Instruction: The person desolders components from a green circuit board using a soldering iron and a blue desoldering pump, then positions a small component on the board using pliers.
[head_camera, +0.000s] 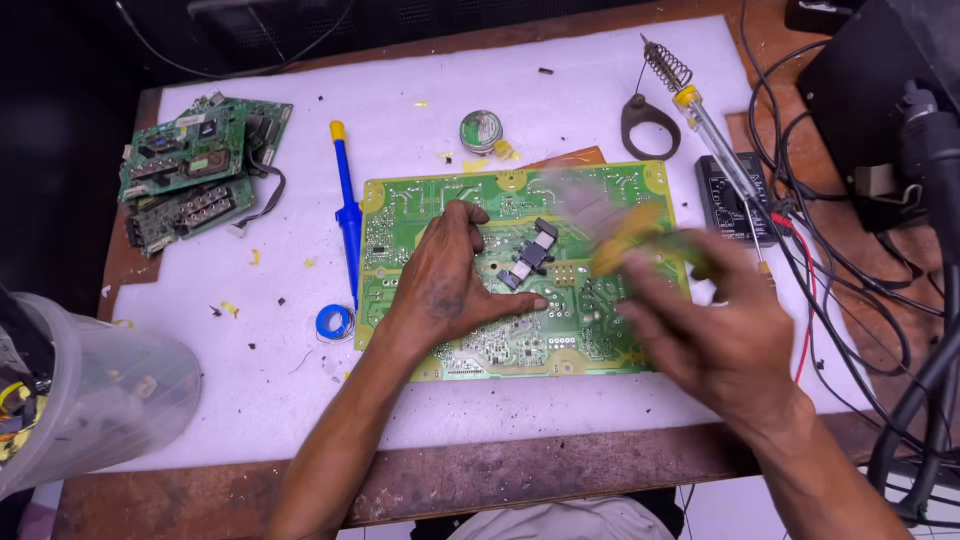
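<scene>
A large green circuit board (600, 195) lies solder side up on the white mat (300, 380). My left hand (450, 285) rests flat on its left half, fingers spread, holding it down. My right hand (715, 335) is blurred with motion over the board's right half and grips a yellow-handled brush (625, 235), whose pale bristles smear across the board's upper middle. Two small black components (530, 258) sit on the board just right of my left fingers.
A blue solder sucker (347, 215) and a blue solder coil (335, 322) lie left of the board. Stacked smaller boards (195, 170) sit far left, a clear plastic tub (90, 395) at the front left. A round tin (481, 131), soldering iron with stand (700, 120), black meter (728, 195) and cables (900, 300) lie at the right.
</scene>
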